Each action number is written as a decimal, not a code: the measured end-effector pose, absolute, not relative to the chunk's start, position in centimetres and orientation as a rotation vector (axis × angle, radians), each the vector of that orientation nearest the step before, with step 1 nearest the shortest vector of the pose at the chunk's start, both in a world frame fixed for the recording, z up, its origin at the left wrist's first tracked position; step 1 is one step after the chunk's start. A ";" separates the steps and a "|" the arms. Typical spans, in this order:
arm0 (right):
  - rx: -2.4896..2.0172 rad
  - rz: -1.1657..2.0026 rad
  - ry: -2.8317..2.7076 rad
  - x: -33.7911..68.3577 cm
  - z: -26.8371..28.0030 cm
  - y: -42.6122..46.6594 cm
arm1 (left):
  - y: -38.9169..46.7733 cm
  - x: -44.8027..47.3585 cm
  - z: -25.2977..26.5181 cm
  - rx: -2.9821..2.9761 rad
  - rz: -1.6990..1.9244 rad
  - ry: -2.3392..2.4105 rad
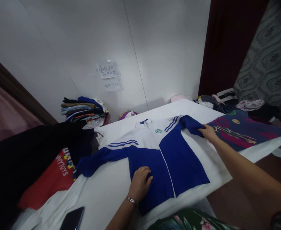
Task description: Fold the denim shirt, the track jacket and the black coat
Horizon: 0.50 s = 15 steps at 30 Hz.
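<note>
A blue and white zip-up jacket [150,159] lies spread front side up on the white table, its collar pointing away from me. Blue stripes run along both shoulders, and a round green badge [159,131] sits on the chest. My right hand [209,133] pinches the cuff of the sleeve on the right, which is stretched outward. The other sleeve [94,161] reaches out to the left, bent near its cuff. My left hand [140,183] rests on the jacket's lower front, fingers slightly bent and thumb apart, with no cloth gripped.
A phone [72,218] lies at the table's [102,191] near left. Dark clothes and a red garment [51,179] are heaped on the left. Folded clothes [82,108] are stacked at the back left. A patterned dark cloth [245,129] and more clothes lie on the right. Handwritten papers [109,71] hang on the wall.
</note>
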State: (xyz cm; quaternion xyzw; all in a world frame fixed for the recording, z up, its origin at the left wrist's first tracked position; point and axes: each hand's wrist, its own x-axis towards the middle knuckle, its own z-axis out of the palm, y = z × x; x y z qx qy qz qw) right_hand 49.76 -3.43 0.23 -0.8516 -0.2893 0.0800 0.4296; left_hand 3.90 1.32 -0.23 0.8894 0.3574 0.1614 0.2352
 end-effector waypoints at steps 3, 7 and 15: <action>-1.980 0.178 -0.635 51.1 2.9 -3.0 | 1.7 3.6 0.2 2.397 0.376 0.961; -1.727 0.189 -0.582 52.2 7.3 -2.1 | 2.3 4.3 2.1 2.301 0.377 0.955; -1.509 0.429 -0.897 47.5 13.6 1.4 | 3.5 13.9 6.7 1.885 0.545 0.768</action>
